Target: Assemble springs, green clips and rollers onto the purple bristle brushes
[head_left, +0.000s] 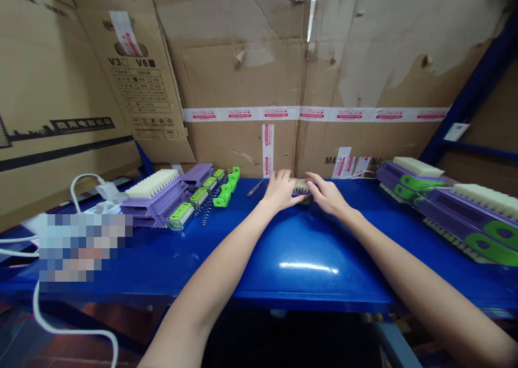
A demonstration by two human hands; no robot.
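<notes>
A small purple brush [300,186] with cream bristles and a bit of green at its near side lies on the blue table, partly hidden by my hands. My left hand [280,190] covers its left end, thumb along the near side and fingers on the far side, closed on it. At the right end is my right hand [326,195], fingers stretched and apart, the tips at or touching the brush. Just left of my left hand lies a thin screwdriver [254,189].
On the left are a purple brush block [156,198], a row of green-topped clear pieces [198,197], metal springs [208,203] and bright green clips [227,189]. Stacked purple-green brushes [465,214] stand right. White cables [76,333] hang left; cardboard [243,76] walls the back.
</notes>
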